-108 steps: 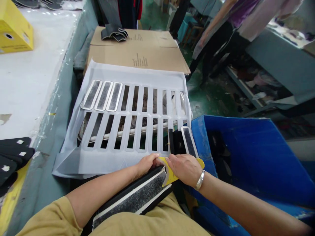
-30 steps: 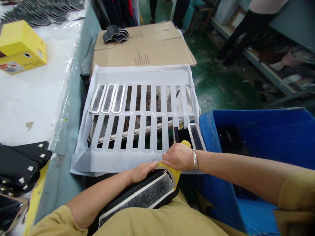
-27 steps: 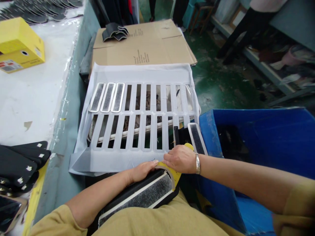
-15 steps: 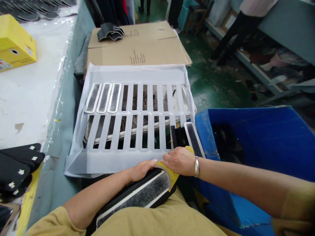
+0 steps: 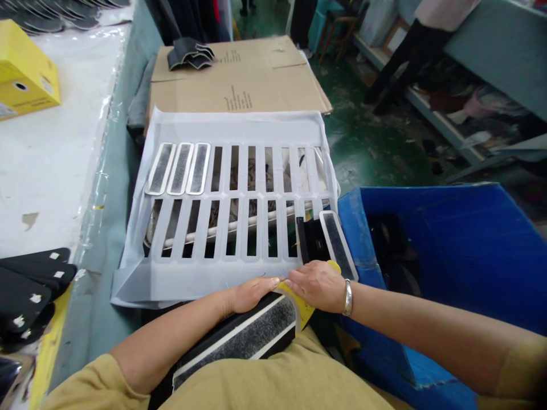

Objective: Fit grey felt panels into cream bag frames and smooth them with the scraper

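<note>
Across my lap lies a long black piece with a speckled grey strip edged in white (image 5: 243,336). My left hand (image 5: 254,295) is closed on its far edge, fingers wrapped under and out of sight, thumb reaching the right hand. A curled yellow sheet (image 5: 304,310) covers the piece's right end. My right hand (image 5: 318,286) grips that sheet, its thumb and fingers pressed together beside the left thumb. Just beyond the right hand are a black strip-like part (image 5: 314,239) and a white-rimmed dark grey strip (image 5: 338,245).
Ahead, a white slotted sheet (image 5: 213,279) carries several white-rimmed strips (image 5: 198,169) at its upper left. Flattened cardboard (image 5: 265,74) lies behind it. A blue bin (image 5: 453,245) stands right. The left table (image 5: 51,171) bears a yellow box (image 5: 29,74) and black pieces (image 5: 34,285). Someone's legs (image 5: 410,62) show beyond.
Both hands have shifted slightly right, still close together. The yellow sheet moved with the right hand, and a bit more of the speckled strip's right end shows.
</note>
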Demonstrator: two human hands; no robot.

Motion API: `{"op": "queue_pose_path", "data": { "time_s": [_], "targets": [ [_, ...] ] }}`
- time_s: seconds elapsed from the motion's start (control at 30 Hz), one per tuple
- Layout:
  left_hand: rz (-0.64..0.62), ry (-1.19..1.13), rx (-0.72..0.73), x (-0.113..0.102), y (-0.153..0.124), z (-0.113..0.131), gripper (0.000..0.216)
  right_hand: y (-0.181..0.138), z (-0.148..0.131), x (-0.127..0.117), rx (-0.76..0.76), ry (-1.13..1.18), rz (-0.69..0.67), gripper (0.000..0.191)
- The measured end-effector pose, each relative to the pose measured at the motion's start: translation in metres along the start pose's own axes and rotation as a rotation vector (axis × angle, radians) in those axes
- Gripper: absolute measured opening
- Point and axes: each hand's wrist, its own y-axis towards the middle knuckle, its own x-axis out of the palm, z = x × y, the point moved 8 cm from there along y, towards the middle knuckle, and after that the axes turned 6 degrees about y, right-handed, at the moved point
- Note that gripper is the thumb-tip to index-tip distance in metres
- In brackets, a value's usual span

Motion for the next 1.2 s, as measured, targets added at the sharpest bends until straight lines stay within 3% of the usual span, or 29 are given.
{"op": "queue_pose_path", "data": {
  "time_s": [0.13, 0.43, 0.63, 0.83, 0.97, 1.2],
  "targets": [
    [-0.030, -0.027, 0.032, 0.001, -0.002, 0.009, 0.048, -0.007, -0.005, 0.002, 0.095, 0.014, 0.000, 0.040],
    [-0.105, 0.140, -0.098, 0.003, -0.008, 0.017, 0.052, -0.037, -0.012, 0.008, 0.230, 0.000, -0.056, 0.038],
    [-0.074, 0.024, -0.133, -0.009, -0.003, 0.016, 0.042, -0.038, -0.010, 0.009, 0.186, 0.010, -0.010, 0.038],
    [-0.051, -0.117, -0.234, -0.008, -0.001, 0.009, 0.042, -0.039, -0.009, 0.007, 0.192, 0.001, -0.009, 0.039],
    [-0.033, -0.224, -0.285, -0.005, 0.000, 0.004, 0.043, -0.039, -0.012, 0.007, 0.113, -0.025, -0.020, 0.035],
    [0.034, -0.096, -0.355, -0.005, 0.007, 0.006, 0.038, -0.037, -0.014, 0.006, 0.047, -0.016, -0.026, 0.037]
  ]
}}
